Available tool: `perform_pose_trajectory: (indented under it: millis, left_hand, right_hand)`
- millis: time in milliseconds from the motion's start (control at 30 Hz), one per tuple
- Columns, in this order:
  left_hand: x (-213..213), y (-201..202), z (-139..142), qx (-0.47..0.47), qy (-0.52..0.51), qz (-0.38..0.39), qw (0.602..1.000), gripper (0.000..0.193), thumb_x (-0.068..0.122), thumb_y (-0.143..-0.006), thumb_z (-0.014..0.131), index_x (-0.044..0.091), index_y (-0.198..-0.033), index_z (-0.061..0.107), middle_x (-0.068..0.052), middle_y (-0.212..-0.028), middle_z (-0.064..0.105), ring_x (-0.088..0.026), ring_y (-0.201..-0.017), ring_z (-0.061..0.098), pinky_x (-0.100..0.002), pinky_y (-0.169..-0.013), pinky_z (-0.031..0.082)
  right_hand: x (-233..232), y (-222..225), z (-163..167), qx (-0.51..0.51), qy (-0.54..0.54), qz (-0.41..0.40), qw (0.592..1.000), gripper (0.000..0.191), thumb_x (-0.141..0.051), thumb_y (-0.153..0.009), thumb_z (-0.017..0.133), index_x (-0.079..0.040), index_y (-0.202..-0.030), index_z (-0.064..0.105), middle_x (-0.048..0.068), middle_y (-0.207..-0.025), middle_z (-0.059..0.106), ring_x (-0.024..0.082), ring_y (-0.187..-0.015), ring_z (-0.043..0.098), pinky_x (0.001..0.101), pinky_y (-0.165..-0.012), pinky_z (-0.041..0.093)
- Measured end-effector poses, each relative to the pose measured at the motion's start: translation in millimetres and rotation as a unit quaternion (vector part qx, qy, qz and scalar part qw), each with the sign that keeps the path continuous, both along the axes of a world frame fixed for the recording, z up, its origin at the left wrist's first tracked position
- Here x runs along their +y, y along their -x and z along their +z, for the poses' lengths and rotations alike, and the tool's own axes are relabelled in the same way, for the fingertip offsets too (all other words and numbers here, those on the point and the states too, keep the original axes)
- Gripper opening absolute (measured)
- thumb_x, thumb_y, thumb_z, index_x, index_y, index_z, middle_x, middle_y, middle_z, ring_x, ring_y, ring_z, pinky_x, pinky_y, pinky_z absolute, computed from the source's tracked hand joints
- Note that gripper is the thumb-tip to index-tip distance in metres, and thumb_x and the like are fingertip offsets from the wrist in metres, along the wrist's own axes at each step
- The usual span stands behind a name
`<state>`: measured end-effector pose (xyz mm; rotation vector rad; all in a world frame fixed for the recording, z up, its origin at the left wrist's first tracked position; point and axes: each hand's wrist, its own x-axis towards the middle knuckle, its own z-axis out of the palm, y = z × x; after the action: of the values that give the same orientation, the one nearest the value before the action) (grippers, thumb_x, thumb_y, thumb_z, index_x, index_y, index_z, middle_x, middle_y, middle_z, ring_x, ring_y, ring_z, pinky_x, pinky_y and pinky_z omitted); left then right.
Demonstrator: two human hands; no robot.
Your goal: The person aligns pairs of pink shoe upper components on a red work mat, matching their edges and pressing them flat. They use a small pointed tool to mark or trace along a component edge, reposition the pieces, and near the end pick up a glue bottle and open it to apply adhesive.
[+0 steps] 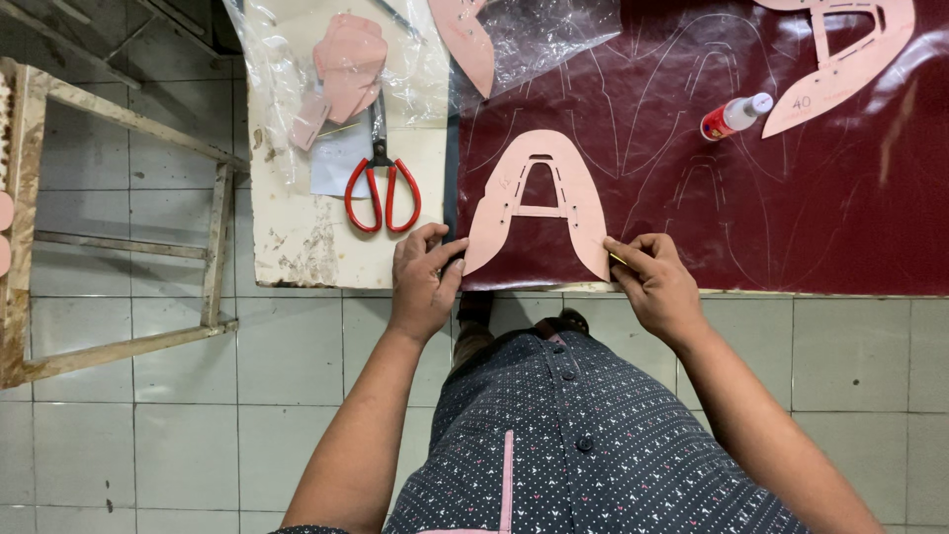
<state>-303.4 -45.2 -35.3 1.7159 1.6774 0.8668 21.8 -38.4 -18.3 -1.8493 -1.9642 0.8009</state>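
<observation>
Overhead, a pink A-shaped pattern piece (539, 203) lies flat on a dark red sheet (751, 218) at the near edge of the surface (297, 247). Left hand (425, 282): fingers together and pressed down on the pattern's left foot, thumb along its edge; nothing is enclosed in the hand. Right hand (654, 282): fingertips pinched together at the pattern's right foot, clamped on a thin yellowish tool (617, 259) whose tip touches the pattern's edge; most of the tool is hidden. Faint traced outlines cover the red sheet. Toward the far right corner, a small bottle (733, 115) with a red label and white cap lies on its side, just beside a second pink pattern piece (840, 64) with a slot cut in it. On the bare pale part of the surface, left of the sheet, red-handled scissors (382, 188) rest with their blades under a clear plastic bag (336, 69) that holds more pink pieces and a white paper slip (336, 163).
</observation>
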Motion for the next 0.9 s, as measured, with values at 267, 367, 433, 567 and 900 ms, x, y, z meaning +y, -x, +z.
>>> perform_pose_trajectory:
  millis: [267,367,433,567,900]
  left_hand:
    - [0.3,-0.5,1.7,-0.006,-0.006,-0.002,1.000,0.031,0.009,-0.086,0.073,0.011,-0.116,0.077,-0.009,-0.132,0.057,-0.029,-0.127,0.048,-0.039,-0.111,0.044]
    - [0.4,-0.4,1.5,-0.001,-0.006,-0.002,1.000,0.030,0.010,-0.085,0.074,0.010,-0.115,0.077,-0.009,-0.132,0.057,-0.029,-0.126,0.048,-0.039,-0.110,0.043]
    - [0.0,-0.9,1.3,-0.003,-0.004,-0.001,1.000,0.030,0.010,-0.086,0.073,0.011,-0.116,0.077,-0.009,-0.132,0.057,-0.029,-0.126,0.048,-0.039,-0.111,0.043]
    - [-0.2,-1.2,0.9,0.004,-0.004,-0.003,1.000,0.030,0.011,-0.087,0.074,0.011,-0.116,0.077,-0.009,-0.132,0.057,-0.029,-0.127,0.048,-0.040,-0.111,0.042]
    - [0.0,-2.8,1.7,0.013,0.001,0.003,1.000,0.029,0.012,-0.088,0.074,0.012,-0.116,0.078,-0.008,-0.132,0.057,-0.027,-0.127,0.048,-0.040,-0.112,0.040]
  right_hand:
    - [4.2,-4.7,-0.7,-0.013,0.031,0.008,0.999,0.039,-0.015,-0.095,0.067,-0.028,-0.132,0.071,0.003,-0.111,0.058,0.017,-0.089,0.063,0.0325,-0.074,0.053]
    - [3.4,-3.1,0.3,-0.010,0.029,0.006,1.000,0.038,-0.017,-0.095,0.068,-0.028,-0.131,0.071,0.003,-0.111,0.058,0.018,-0.089,0.063,0.0328,-0.075,0.053]
    - [2.8,-3.2,0.6,-0.011,0.024,0.006,1.000,0.038,-0.017,-0.095,0.069,-0.028,-0.131,0.071,0.003,-0.111,0.059,0.018,-0.090,0.063,0.0331,-0.075,0.053]
    - [2.2,-3.0,-0.7,-0.015,0.015,0.008,1.000,0.039,-0.017,-0.095,0.068,-0.028,-0.132,0.070,0.003,-0.112,0.059,0.019,-0.090,0.064,0.0335,-0.075,0.053]
    - [1.7,0.5,0.1,-0.026,0.015,0.006,1.000,0.042,-0.020,-0.093,0.072,-0.028,-0.134,0.068,0.003,-0.111,0.059,0.017,-0.085,0.064,0.0322,-0.073,0.055]
